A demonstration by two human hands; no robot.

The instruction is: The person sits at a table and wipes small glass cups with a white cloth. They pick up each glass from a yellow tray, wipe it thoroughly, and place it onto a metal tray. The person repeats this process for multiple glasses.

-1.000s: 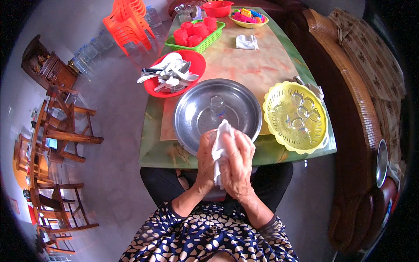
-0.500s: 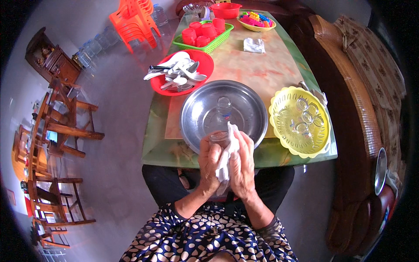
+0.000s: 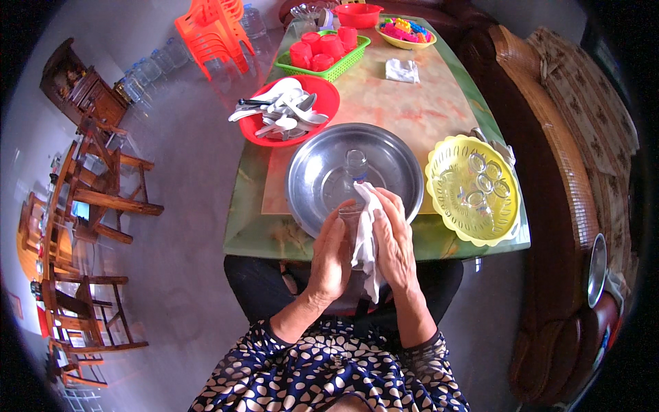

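Head-worn fisheye, downward view

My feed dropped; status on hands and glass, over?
Left hand holding clear glass. Right hand pressing white cloth against it, partly hiding it. Steel basin beyond, another glass inside.

Left hand (image 3: 329, 259) cupped a glass (image 3: 349, 221), right hand (image 3: 396, 247) a white cloth (image 3: 367, 223); yellow basket (image 3: 456, 223) at two o'clock from them.

A grey floor (image 3: 185, 240) is flanked on the left by wooden chairs (image 3: 120, 204) and a dark cabinet (image 3: 101, 96) beside a pale wall (image 3: 27, 130). Orange chairs (image 3: 214, 34) are stacked farther back. The surface (image 3: 371, 103) is bordered on the right by a brown sofa (image 3: 566, 343).
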